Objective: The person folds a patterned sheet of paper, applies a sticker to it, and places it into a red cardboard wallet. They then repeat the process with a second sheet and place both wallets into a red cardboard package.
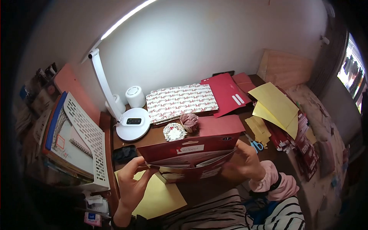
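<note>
A dark red paper packet (165, 149) with a hanging slot and a white label is held up over the desk's front edge. Its mouth gapes towards me, and pale folded edges show inside. My left hand (132, 180) pinches the packet's left corner between thumb and fingers. At the opposite side, my right hand (247, 165) grips the right edge, with some fingers hidden behind it. Below the packet, near my left hand, lies a yellow sheet (161, 197). Blue-handled scissors (256, 145) rest just beyond my right hand.
Behind the packet sit a patterned paper stack (182, 100), a twine ball (189, 122) and a pale patterned roll (174, 131). Red folders (226, 94) and yellow sheets (276, 109) lie right. A desk lamp (133, 124) and white file rack (100, 161) stand left.
</note>
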Demonstrator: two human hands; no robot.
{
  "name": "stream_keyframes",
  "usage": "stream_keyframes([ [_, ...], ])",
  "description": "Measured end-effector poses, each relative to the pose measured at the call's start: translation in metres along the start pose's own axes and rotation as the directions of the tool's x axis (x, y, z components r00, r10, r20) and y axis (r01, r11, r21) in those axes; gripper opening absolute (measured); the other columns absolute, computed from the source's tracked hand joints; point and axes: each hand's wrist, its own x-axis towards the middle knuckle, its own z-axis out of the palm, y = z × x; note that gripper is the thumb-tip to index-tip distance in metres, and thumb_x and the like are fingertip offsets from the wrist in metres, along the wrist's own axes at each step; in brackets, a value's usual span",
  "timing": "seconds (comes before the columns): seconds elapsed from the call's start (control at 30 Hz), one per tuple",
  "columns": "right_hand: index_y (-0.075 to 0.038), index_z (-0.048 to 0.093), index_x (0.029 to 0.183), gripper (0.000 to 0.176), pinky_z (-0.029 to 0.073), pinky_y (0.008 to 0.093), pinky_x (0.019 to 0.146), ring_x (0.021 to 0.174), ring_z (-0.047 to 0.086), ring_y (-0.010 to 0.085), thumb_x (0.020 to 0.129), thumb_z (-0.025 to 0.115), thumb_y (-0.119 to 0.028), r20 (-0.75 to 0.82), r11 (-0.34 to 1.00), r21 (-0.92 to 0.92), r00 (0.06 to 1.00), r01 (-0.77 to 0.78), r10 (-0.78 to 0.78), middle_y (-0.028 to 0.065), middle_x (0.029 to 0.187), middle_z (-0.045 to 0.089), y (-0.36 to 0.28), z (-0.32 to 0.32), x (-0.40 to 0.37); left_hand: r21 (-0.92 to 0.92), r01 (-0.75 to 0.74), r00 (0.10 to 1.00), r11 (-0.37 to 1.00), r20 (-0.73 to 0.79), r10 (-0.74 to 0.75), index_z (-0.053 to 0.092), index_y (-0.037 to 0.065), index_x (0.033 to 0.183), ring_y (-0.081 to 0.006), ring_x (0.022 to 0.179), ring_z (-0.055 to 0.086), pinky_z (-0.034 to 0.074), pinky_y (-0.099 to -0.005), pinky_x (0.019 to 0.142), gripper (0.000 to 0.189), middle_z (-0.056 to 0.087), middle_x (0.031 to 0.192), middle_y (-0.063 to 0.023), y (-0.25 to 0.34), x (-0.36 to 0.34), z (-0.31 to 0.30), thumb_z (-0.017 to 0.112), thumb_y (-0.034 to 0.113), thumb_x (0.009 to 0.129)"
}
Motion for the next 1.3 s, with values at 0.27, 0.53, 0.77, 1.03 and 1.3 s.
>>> stream_keyframes([
  [0.27, 0.003, 0.064, 0.125, 0.046, 0.052, 0.0293, 0.091, 0.102, 0.066, 0.0129, 0.081, 0.075, 0.009, -0.056, 0.998, 0.035, 0.997, -0.053, 0.055, 0.0098, 0.112, 0.073, 0.012, 0.004, -0.007, -0.014, 0.029, 0.999, 0.999, -0.044, -0.03, 0.069, -0.004, 0.11, -0.0181, 0.091, 0.073, 0.06, -0.0286, 0.078, 0.026, 0.074, 0.101, -0.0114, 0.005, -0.003, 0.006, 0.071, -0.01, 0.085],
  [0.53, 0.005, 0.062, 0.128, 0.047, 0.05, 0.031, 0.095, 0.105, 0.065, 0.0163, 0.083, 0.073, 0.011, -0.103, 0.997, 0.062, 0.993, -0.055, 0.061, 0.0094, 0.117, 0.07, 0.014, -0.005, -0.015, -0.033, -0.086, 0.996, 0.996, -0.034, 0.085, 0.069, -0.004, 0.111, -0.0204, 0.089, 0.074, 0.061, -0.0305, 0.08, 0.027, 0.074, 0.102, -0.0135, 0.003, -0.007, 0.016, 0.073, -0.009, 0.084],
  [0.77, 0.009, 0.059, 0.127, 0.043, 0.045, 0.033, 0.101, 0.112, 0.061, 0.0174, 0.088, 0.075, -0.002, -0.103, 0.967, 0.253, 0.994, -0.014, 0.041, 0.0119, 0.122, 0.067, 0.007, -0.009, -0.022, -0.167, -0.058, 0.997, 0.984, 0.034, 0.065, 0.069, -0.003, 0.113, -0.0165, 0.094, 0.072, 0.062, -0.0311, 0.084, 0.028, 0.073, 0.104, -0.0115, -0.001, -0.004, 0.01, 0.072, -0.008, 0.085],
  [1.03, 0.006, 0.066, 0.113, 0.03, 0.051, 0.0277, 0.085, 0.096, 0.064, 0.0126, 0.088, 0.076, -0.006, -0.214, 0.994, -0.109, 0.977, -0.026, 0.002, 0.009, 0.105, 0.072, 0.02, -0.024, -0.041, -0.064, -0.109, 0.994, 0.992, -0.027, 0.107, 0.069, -0.003, 0.11, -0.019, 0.092, 0.073, 0.062, -0.0303, 0.083, 0.027, 0.072, 0.1, -0.0112, -0.008, -0.014, 0.016, 0.073, -0.009, 0.084],
  [1.3, -0.003, 0.057, 0.109, 0.046, 0.044, 0.0221, 0.073, 0.084, 0.055, 0.007, 0.077, 0.087, -0.017, -0.516, 0.988, -0.149, 0.85, 0.033, -0.106, -0.0004, 0.092, 0.057, 0.028, -0.007, -0.045, -0.189, -0.12, 0.982, 0.975, -0.168, 0.088, 0.065, -0.003, 0.098, -0.0224, 0.093, 0.073, 0.062, -0.0323, 0.08, 0.026, 0.071, 0.098, -0.0145, -0.006, -0.019, 0.026, 0.081, -0.006, 0.078],
])
